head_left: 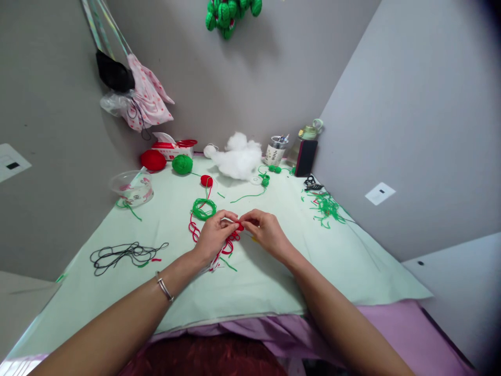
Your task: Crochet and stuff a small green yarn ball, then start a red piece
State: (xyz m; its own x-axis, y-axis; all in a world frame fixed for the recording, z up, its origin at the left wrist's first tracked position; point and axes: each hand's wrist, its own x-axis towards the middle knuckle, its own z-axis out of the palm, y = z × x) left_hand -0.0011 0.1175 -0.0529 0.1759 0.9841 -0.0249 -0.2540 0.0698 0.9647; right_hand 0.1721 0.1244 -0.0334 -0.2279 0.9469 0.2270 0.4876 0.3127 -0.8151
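Over the middle of the table, my left hand (215, 232) pinches a small red yarn piece (240, 226) between thumb and fingers. My right hand (268, 235) meets it from the other side, its fingertips closed on the same piece. A thin tool with a yellow part (254, 239) shows just below the right fingers; most of it is hidden. Loose red yarn (227, 246) trails under the left hand, and white strands (214, 262) lie by that wrist. Just beyond the hands rests a coil of green yarn (204, 209).
Black cord (125, 256) lies at left near a clear plastic tub (133, 189). Red (153, 160) and green (182, 164) yarn balls, white stuffing (238, 156), a pen tin (275, 151) and a phone (306, 158) line the back. Green yarn scraps (327, 207) are at right.
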